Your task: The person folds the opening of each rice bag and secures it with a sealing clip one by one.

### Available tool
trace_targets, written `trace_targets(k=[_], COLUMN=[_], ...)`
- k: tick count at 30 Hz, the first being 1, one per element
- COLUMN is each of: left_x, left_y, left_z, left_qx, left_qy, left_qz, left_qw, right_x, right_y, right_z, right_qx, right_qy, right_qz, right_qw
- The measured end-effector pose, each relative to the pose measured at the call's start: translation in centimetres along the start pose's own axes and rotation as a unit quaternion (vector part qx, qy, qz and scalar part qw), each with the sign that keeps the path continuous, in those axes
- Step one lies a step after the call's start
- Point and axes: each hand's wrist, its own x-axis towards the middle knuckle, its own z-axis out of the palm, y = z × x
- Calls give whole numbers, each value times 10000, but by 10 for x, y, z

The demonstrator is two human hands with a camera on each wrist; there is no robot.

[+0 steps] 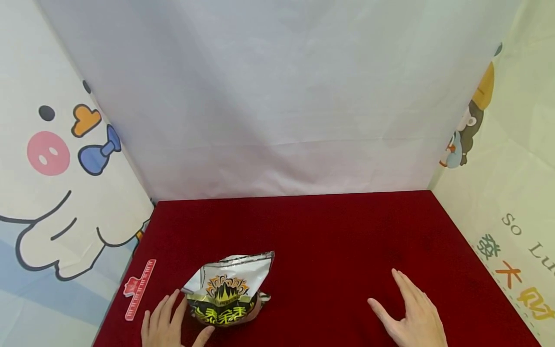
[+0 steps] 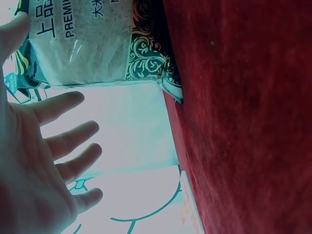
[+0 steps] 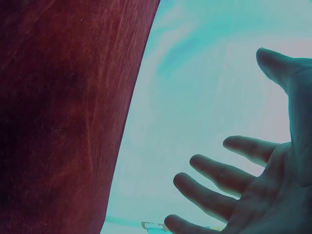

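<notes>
Near left, the left hand (image 1: 164,326) is held spread beside the bag (image 1: 225,295); contact cannot be told, but nothing is gripped. Near right, the right hand (image 1: 414,315) is spread wide and empty. On the table (image 1: 321,250), the bag is supported upright at left, probably by its rice (image 2: 92,56). Farther left, a clip (image 1: 139,291) is laid.
</notes>
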Motion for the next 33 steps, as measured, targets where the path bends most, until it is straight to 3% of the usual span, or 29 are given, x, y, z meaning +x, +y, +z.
trace_targets(k=[7,13,21,33], left_x=[0,1,2,3], left_y=[2,2,2,4], left_z=[3,3,6,8], left_qx=[-473,-449,-568,-727], left_qy=[-24,-66,237,303], left_qz=[44,30,232,93], left_qw=[9989,9990,9978,9968], right_x=[2,2,3,4], right_y=[-5,-8,-14,-21], right_z=[2,4,9,12], right_qx=[111,162,310,462], right_qy=[-145,-193,-95,-90], right_qz=[71,71,-126,-153], right_qw=[9998,9997,9994,9988])
